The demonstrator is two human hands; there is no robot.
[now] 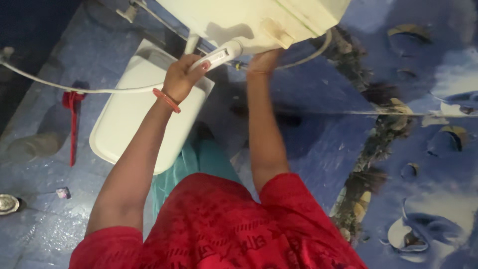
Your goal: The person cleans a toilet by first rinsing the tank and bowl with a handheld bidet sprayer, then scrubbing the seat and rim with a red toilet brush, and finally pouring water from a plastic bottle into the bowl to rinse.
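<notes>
The blue tiled floor carries a closed white toilet. A red-handled tool lies left of it, near a small wrapper-like scrap and what may be a round metal drain.

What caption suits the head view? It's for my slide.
Left hand grips a white spray handle beside the toilet tank; right hand reaches under it.

A white plastic spray handle on a white hose, a cream plastic cistern, a white closed toilet lid — all against blue tiles patterned with shell-like motifs. A red patterned shirt; a red-orange wrist bangle.
</notes>
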